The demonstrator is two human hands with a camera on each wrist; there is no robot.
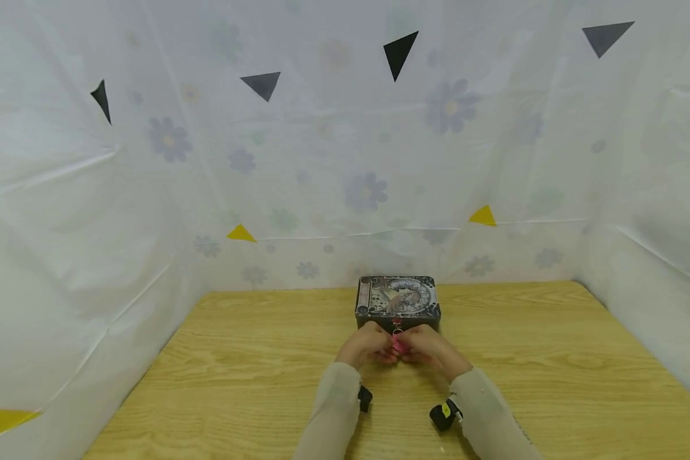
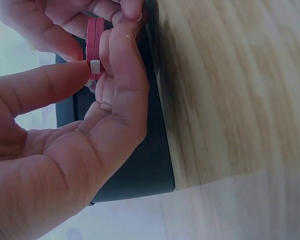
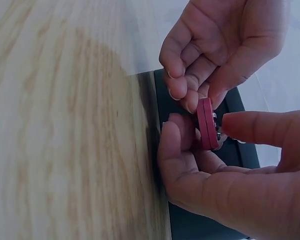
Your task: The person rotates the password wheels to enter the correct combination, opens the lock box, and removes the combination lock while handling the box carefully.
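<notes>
A pink-red combination padlock (image 1: 399,345) with a metal shackle hangs at the front clasp of a dark tin box (image 1: 374,299). My left hand (image 1: 367,344) pinches the padlock from the left; in the left wrist view its thumb (image 2: 50,85) lies by a small silver piece on the padlock's edge. From the other side my right hand (image 1: 434,348) holds it, fingers curled behind the body. Small metal dials (image 3: 216,125) show on the padlock's face in the right wrist view, right at the right thumb (image 3: 250,127). The numbers on the dials are hidden.
The box, with an ornate picture on its closed lid, stands at the back of a wood-grain table (image 1: 253,370). Behind it hangs a white flowered sheet (image 1: 305,179) with black, grey and yellow triangles. Black wrist cameras (image 1: 441,416) sit below the sleeves.
</notes>
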